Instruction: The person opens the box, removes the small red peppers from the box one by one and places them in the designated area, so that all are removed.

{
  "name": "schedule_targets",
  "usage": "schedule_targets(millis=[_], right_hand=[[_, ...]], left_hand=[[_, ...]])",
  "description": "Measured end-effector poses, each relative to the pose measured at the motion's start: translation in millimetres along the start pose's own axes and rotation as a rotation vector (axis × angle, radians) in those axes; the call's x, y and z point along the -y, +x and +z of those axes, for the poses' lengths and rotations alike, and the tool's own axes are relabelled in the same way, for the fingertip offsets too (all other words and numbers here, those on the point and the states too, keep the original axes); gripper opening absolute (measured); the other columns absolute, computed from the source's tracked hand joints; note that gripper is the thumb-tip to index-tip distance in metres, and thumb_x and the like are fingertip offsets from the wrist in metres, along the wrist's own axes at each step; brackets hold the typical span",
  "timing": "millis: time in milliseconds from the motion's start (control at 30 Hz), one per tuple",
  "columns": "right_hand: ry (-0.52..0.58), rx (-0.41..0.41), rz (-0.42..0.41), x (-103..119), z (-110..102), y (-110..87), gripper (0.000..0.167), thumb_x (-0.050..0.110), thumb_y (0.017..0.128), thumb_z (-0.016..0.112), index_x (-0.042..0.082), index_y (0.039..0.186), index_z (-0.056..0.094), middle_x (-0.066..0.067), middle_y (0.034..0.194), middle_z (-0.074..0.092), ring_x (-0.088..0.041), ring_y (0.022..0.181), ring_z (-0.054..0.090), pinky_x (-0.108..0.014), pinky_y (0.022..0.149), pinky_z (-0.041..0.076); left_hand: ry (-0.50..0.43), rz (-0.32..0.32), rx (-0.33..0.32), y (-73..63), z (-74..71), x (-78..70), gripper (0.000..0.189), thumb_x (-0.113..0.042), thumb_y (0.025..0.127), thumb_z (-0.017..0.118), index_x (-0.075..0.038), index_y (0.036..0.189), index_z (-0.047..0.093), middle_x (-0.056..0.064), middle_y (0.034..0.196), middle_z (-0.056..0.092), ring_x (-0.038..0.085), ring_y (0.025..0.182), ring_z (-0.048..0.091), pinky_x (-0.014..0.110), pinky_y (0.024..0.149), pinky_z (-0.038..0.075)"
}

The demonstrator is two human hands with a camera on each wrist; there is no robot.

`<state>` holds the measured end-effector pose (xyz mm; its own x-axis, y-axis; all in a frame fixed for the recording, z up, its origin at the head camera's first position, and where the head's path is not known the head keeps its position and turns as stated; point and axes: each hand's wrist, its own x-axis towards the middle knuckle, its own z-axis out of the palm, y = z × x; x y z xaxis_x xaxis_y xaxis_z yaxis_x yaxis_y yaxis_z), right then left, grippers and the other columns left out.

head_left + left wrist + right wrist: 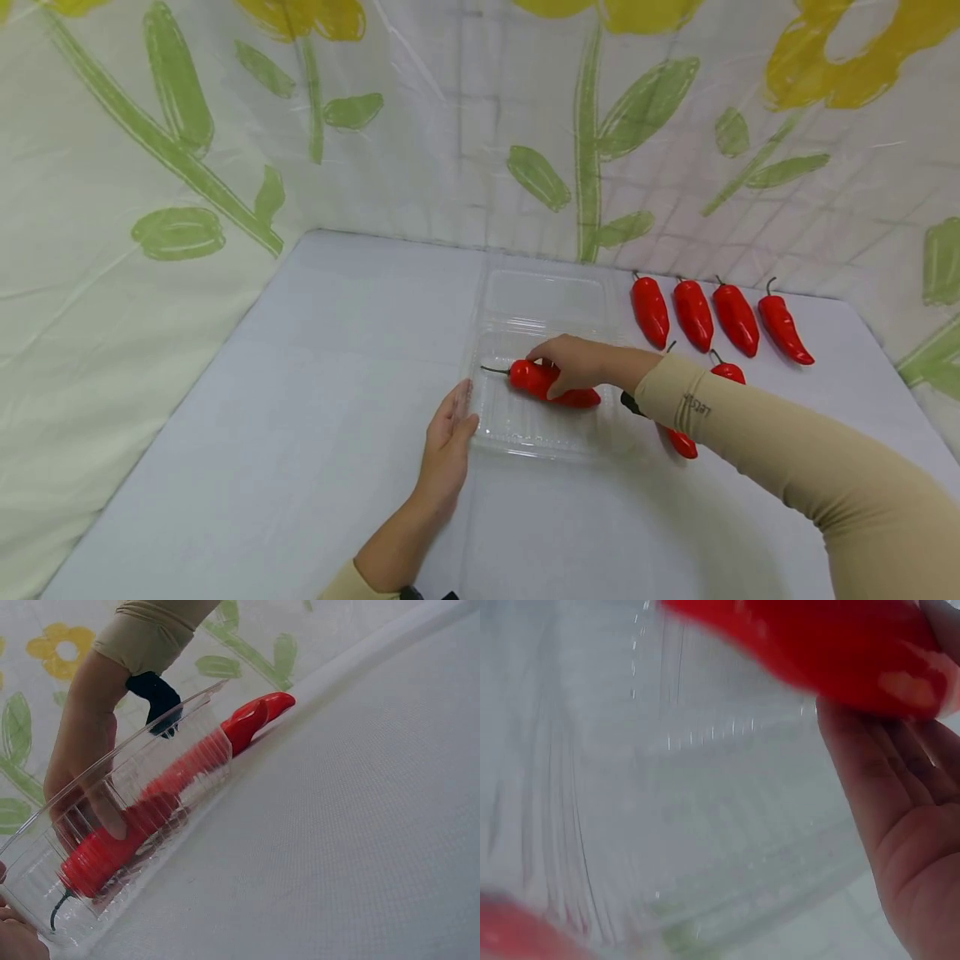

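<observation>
A clear plastic clamshell container [525, 433] lies opened on the table, its lid [546, 296] flat on the far side. My left hand [444, 446] holds the container by its left wall, thumb on the near side. Inside the base, my right hand [576, 362] grips a red chili pepper [531, 379] from above, between thumb and fingers. The pepper lies crosswise, its green stem toward the left wall. Through the clear wall, the left wrist view shows the pepper [101, 859] low in the base. The right wrist view has the fingers [855, 750] against the pepper [840, 652].
Several red peppers [693, 315] stand in a row at the table's far right. More peppers [681, 443] lie nearer, partly hidden under the right sleeve [750, 433]. A flower-printed sheet [420, 125] hangs behind the white table [300, 375].
</observation>
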<state>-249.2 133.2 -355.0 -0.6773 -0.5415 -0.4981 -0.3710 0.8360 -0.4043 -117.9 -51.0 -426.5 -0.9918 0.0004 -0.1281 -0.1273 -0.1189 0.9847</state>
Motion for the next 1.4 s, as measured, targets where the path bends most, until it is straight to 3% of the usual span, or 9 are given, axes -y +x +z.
schedule_targets(millis=[333, 867, 1133, 1400], right_hand=[[0.008, 0.008, 0.013, -2, 4, 0.2, 0.059, 0.013, 0.08, 0.071, 0.009, 0.134, 0.049, -0.008, 0.122, 0.058, -0.024, 0.113, 0.051, -0.041, 0.095, 0.049], [-0.05, 0.022, -0.02, -1, 5, -4.0, 0.058, 0.016, 0.084, 0.067, 0.012, 0.137, 0.044, -0.006, 0.124, 0.056, -0.025, 0.115, 0.049, -0.042, 0.095, 0.048], [-0.044, 0.036, -0.039, 0, 0, -14.7, 0.069, 0.023, 0.09, 0.06, 0.015, 0.148, 0.025, -0.009, 0.135, 0.049, -0.025, 0.12, 0.044, -0.042, 0.098, 0.047], [0.008, -0.051, -0.131, 4, -2, -25.6, 0.06, 0.024, 0.093, 0.055, 0.013, 0.147, 0.03, -0.009, 0.13, 0.053, -0.023, 0.112, 0.048, -0.033, 0.089, 0.051]], left_hand=[[-0.008, 0.03, 0.013, 1.6, 1.3, -0.5, 0.05, -0.005, 0.097, 0.036, -0.005, 0.146, 0.026, 0.006, 0.155, 0.024, 0.022, 0.145, 0.016, 0.04, 0.117, 0.017], [-0.001, 0.014, 0.004, 1.8, 2.3, 0.9, 0.05, -0.006, 0.096, 0.036, -0.006, 0.146, 0.026, 0.005, 0.155, 0.024, 0.022, 0.145, 0.016, 0.041, 0.116, 0.017], [0.015, 0.002, -0.006, 2.0, 1.4, 1.8, 0.05, -0.008, 0.097, 0.037, -0.008, 0.146, 0.026, 0.003, 0.155, 0.025, 0.022, 0.144, 0.018, 0.042, 0.115, 0.02], [0.025, -0.016, -0.015, 0.8, 1.6, 1.3, 0.049, -0.011, 0.098, 0.037, -0.011, 0.146, 0.027, 0.0, 0.154, 0.025, 0.021, 0.144, 0.019, 0.039, 0.113, 0.024]])
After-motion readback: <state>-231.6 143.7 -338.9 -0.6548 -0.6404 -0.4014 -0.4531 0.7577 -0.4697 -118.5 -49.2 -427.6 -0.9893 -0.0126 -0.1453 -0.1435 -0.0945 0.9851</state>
